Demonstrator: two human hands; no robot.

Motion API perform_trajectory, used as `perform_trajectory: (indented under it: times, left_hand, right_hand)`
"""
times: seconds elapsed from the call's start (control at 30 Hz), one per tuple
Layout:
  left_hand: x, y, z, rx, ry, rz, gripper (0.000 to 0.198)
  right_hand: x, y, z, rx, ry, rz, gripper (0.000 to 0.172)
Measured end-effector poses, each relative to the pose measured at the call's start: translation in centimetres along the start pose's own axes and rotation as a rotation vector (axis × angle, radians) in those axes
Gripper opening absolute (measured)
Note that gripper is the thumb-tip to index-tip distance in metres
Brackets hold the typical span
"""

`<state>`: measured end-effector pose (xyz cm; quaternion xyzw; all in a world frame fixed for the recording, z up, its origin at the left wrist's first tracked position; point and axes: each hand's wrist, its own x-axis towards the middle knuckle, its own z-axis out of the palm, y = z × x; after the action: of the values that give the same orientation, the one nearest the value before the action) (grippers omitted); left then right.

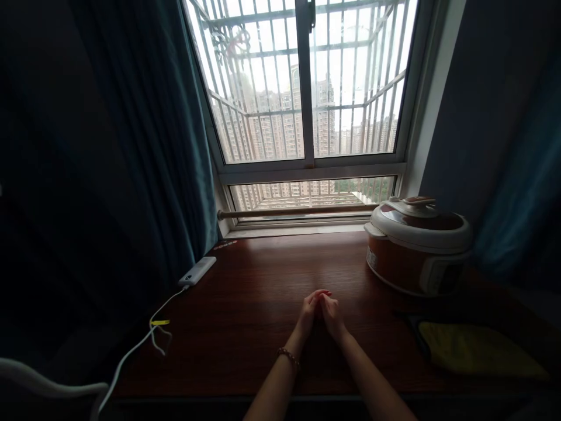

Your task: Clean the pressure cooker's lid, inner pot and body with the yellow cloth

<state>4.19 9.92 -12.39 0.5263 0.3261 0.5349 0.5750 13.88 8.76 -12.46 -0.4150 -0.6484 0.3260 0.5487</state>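
Over the middle of the dark reddish-brown wooden desk, my two hands meet. My left hand, with a beaded bracelet on its wrist, has its fingers bent inward against the other hand. My right hand is closed too, its fingers touching those of the left. Whether anything small lies between the fingers is hidden. Both forearms reach in from the bottom edge. The desk surface is the nearest thing to both hands.
A white and brown electric pressure cooker stands at the right back. In front of it lies a yellow-green cloth-like item with a dark edge. At left, a white power strip trails a white cable. A barred window is behind.
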Motion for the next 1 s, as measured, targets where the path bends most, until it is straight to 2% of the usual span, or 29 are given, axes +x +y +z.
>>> perform_trajectory:
  times: [0.27, 1.0]
  left_hand:
    - [0.1, 0.13, 0.06, 0.031, -0.006, -0.033, 0.055]
    - [0.36, -0.41, 0.28, 0.083, 0.005, -0.029, 0.054]
  right_hand:
    - [-0.05, -0.13, -0.14, -0.003, -0.016, 0.004, 0.052]
    - [0.14, -0.29, -0.23, -0.042, 0.014, -0.007, 0.053]
